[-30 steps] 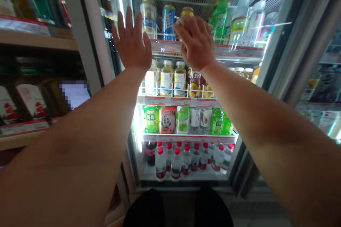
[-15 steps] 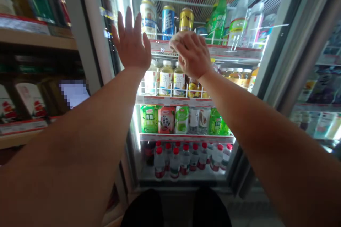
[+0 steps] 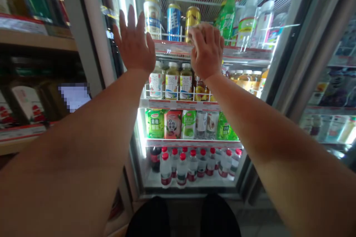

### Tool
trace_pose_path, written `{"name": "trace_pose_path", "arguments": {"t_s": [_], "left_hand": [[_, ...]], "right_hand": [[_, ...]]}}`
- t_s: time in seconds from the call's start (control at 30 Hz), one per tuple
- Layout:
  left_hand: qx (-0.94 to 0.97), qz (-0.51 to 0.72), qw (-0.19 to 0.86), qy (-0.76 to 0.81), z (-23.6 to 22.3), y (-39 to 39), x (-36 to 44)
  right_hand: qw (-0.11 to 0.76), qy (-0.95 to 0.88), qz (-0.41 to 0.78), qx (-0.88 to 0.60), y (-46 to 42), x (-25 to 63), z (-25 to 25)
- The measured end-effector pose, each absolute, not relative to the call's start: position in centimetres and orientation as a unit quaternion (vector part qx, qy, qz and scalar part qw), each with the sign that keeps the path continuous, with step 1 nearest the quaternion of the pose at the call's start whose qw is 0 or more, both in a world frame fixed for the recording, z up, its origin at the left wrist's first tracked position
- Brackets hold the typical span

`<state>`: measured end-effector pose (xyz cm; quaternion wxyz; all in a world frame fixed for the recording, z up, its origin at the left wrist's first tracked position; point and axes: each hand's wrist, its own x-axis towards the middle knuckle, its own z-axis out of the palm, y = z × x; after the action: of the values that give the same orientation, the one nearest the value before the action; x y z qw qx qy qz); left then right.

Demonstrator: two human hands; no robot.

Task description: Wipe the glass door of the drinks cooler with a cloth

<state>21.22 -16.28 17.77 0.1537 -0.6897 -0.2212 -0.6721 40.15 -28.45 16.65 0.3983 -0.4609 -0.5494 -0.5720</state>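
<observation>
My left hand (image 3: 135,46) is raised with its fingers spread, palm facing the fridge, in front of the left end of the upper shelves. It appears to rest flat on the glass. My right hand (image 3: 206,50) is curled, fingers bent together, before the upper shelf. What its fingers close on, if anything, is hidden. Just behind it stands a gold can (image 3: 192,20), partly covered by the fingers. A blue can (image 3: 174,23) and a white can (image 3: 152,16) stand between the two hands. Below them are tea bottles (image 3: 172,83), and to the right a green bottle (image 3: 227,16).
Drink cartons (image 3: 172,125) line a lower shelf, with several red-capped water bottles (image 3: 182,170) at the bottom. A metal door frame (image 3: 299,55) rises at right. Another shelf (image 3: 36,39) with boxed goods stands at left. My dark-clothed legs (image 3: 151,216) are below.
My right hand has moved slightly right and up, uncovering more of the gold can. My left hand stays spread in nearly the same place. The view has shifted a little.
</observation>
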Motion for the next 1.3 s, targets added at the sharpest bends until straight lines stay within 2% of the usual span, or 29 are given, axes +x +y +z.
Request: {"name": "trace_pose_path", "arguments": {"t_s": [0.07, 0.17, 0.23, 0.4, 0.47, 0.6, 0.67, 0.77, 0.83, 0.93, 1.17, 1.23, 1.3], "left_hand": [[-0.69, -0.669, 0.154, -0.23, 17.8, -16.5, 21.3], [-0.691, -0.667, 0.135, -0.244, 17.7, -16.9, 21.3], [-0.694, -0.674, 0.116, -0.226, 17.7, -17.2, 21.2], [-0.693, -0.67, 0.116, -0.241, 17.7, -16.8, 21.2], [-0.695, -0.665, 0.139, -0.237, 17.6, -16.5, 21.2], [-0.699, -0.669, 0.117, -0.225, 17.5, -16.6, 21.2], [-0.7, -0.669, 0.103, -0.227, 17.6, -16.8, 21.2], [-0.702, -0.666, 0.117, -0.224, 17.7, -17.0, 21.2], [-0.697, -0.666, 0.118, -0.241, 17.8, -17.0, 21.2], [-0.689, -0.663, 0.135, -0.257, 17.7, -16.9, 21.3], [-0.693, -0.654, 0.192, -0.234, 17.2, -16.7, 21.1], [-0.693, -0.657, 0.18, -0.237, 17.3, -16.5, 21.1], [-0.688, -0.665, 0.156, -0.245, 17.6, -16.0, 21.3]], "right_hand": [[0.394, -0.553, -0.568, -0.466, -28.5, 40.2, 16.6], [0.312, -0.618, -0.561, -0.455, -28.5, 40.2, 16.5], [0.295, -0.629, -0.559, -0.451, -28.4, 40.2, 16.6], [0.447, -0.53, -0.565, -0.446, -28.0, 40.4, 16.7], [0.437, -0.545, -0.562, -0.443, -28.1, 40.3, 16.6], [0.318, -0.631, -0.542, -0.456, -28.7, 39.9, 16.2], [0.339, -0.617, -0.542, -0.46, -28.9, 39.7, 16.2], [0.419, -0.561, -0.541, -0.465, -28.9, 39.6, 16.5], [0.435, -0.546, -0.54, -0.47, -28.7, 39.7, 16.6], [0.406, -0.558, -0.554, -0.466, -28.7, 39.9, 16.5], [0.277, -0.646, -0.548, -0.454, -29.1, 39.9, 15.9], [0.313, -0.63, -0.547, -0.454, -29.0, 39.9, 16.2], [0.407, -0.562, -0.556, -0.457, -28.7, 39.9, 16.5]]}}
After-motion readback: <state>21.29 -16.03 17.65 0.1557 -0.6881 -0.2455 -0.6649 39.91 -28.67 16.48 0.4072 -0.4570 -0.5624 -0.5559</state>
